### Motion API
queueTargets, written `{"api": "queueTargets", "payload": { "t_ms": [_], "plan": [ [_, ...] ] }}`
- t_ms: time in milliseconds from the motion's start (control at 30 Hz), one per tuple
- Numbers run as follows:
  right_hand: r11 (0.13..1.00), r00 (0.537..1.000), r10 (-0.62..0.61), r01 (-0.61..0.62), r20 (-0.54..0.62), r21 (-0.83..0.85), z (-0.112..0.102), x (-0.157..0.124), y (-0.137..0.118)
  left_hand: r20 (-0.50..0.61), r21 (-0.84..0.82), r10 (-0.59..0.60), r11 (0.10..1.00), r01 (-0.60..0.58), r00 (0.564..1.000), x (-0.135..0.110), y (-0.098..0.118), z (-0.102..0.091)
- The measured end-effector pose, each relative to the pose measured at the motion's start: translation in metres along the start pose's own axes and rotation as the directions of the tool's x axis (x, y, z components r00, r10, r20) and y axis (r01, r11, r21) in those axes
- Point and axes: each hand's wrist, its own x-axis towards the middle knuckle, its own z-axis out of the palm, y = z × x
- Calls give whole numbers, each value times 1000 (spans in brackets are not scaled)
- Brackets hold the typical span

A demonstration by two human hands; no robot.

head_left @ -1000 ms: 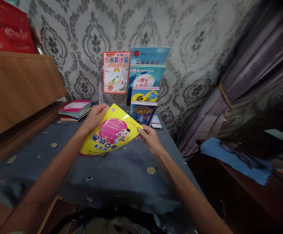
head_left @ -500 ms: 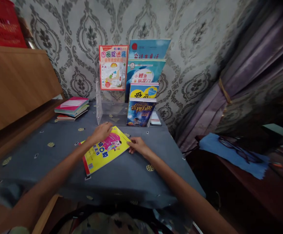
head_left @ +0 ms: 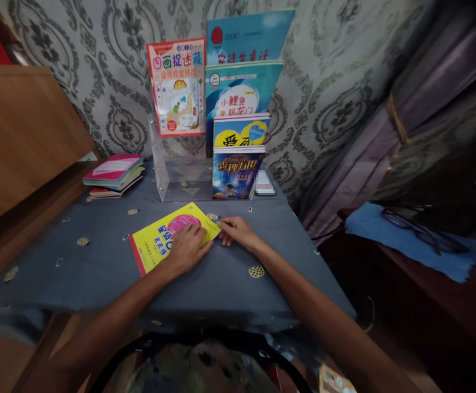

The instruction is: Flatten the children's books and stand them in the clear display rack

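Head view: the yellow workbook [head_left: 152,245] lies flat on the grey-blue tablecloth [head_left: 221,292], directly beneath the left hand [head_left: 188,248], which rests open, palm down, across the cover's right part; the red spine edge reaches out to the left of that hand. The right hand [head_left: 238,233] is curled beside the workbook's right corner, fingertips at it, though whether they pinch the corner I cannot tell. Beyond both hands, a clear book stand [head_left: 162,177] bears a dark-blue book [head_left: 236,177] at front right.
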Motion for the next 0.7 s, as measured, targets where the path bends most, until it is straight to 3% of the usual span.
{"api": "queueTargets", "payload": {
  "t_ms": [233, 400, 700],
  "plan": [
    [990, 982, -141, 137, -126, -39, -13, -1, 8, -15, -224, -29, 974, 25, 999, 4, -3, -2],
    [977, 975, -200, 191, -94, -97, -13, -2, 7, 30, -353, -71, 933, 77, 997, 9, -8, -6],
    [979, 982, -185, 180, -43, -91, -13, -4, 6, 67, -510, -79, 854, 102, 995, 12, -15, -5]
  ]
}}
